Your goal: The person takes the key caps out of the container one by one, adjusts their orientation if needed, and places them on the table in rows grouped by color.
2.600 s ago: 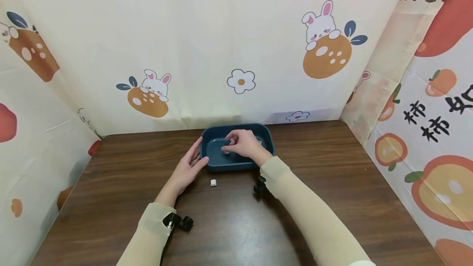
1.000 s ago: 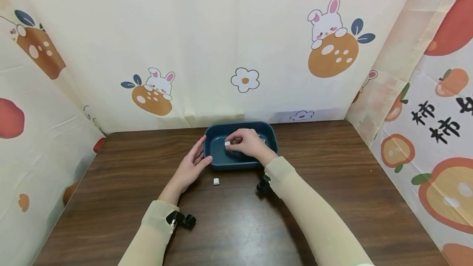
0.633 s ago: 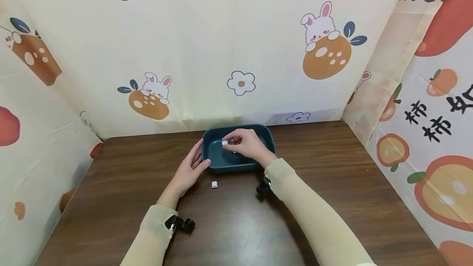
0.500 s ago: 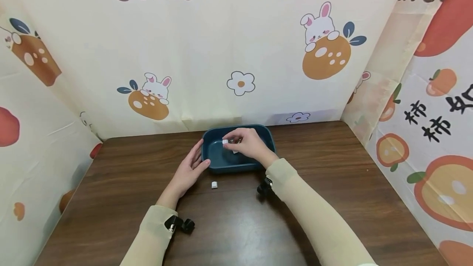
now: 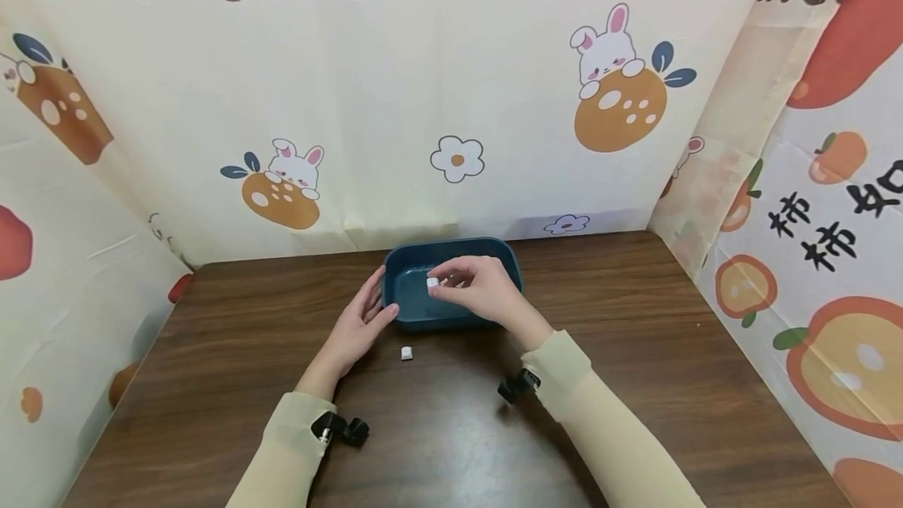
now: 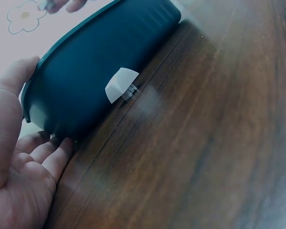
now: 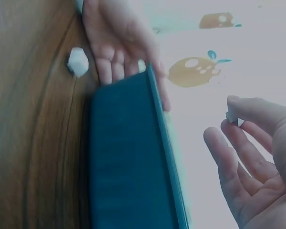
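A dark teal tray stands on the table near the back wall. My left hand touches its left end with fairly straight fingers, thumb at the rim in the left wrist view. Over the tray, my right hand pinches a small white keycap between thumb and fingertips; the other fingers are loosely bent. A second white keycap lies on the wood in front of the tray, its clear stem showing in the left wrist view. The right hand hides part of the tray's inside.
The brown wooden table spreads in front and to both sides. A printed cloth with rabbits and fruit hangs right behind the tray, with more cloth at the left and right. Black wrist cameras stick out below the sleeves.
Since the oldest frame, the right hand has brought a white keycap up from the tray's inside. Lately it has drawn slightly toward me with it. The left hand stays at the tray's end.
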Available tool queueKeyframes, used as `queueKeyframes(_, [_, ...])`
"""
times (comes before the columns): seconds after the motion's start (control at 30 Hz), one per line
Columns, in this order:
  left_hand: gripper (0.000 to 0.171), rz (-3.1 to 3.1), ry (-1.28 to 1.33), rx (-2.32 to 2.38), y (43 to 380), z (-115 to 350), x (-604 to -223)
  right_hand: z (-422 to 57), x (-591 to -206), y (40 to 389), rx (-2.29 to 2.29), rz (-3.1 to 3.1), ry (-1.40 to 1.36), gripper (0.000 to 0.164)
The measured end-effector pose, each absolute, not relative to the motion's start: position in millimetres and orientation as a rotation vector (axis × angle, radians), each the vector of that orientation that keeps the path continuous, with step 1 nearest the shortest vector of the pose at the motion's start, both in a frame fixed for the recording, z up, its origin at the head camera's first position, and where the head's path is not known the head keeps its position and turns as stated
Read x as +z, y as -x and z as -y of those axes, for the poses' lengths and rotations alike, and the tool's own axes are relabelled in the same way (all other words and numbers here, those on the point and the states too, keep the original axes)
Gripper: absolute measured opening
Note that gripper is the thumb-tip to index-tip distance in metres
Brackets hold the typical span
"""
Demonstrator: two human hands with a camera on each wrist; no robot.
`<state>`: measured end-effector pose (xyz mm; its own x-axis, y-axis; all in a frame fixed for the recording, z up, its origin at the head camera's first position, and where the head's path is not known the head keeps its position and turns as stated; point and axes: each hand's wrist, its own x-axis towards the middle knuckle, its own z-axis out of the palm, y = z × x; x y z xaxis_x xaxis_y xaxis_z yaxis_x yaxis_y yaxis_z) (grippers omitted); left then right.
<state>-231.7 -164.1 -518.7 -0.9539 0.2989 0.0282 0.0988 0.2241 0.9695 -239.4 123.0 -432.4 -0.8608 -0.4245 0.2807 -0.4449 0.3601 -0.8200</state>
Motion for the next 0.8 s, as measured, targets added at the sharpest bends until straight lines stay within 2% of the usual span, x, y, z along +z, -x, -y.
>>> queueKeyframes(0.2, [0.078, -2.316, -0.388, 1.839, 231, 165, -519, -120, -436, 223, 1.555, 2.498, -0.848, 0.027])
queueKeyframes(0.8, [0.075, -2.322, -0.401, 1.843, 233, 164, -518, -112, -462, 188, 1.559, 2.488, -0.758, 0.021])
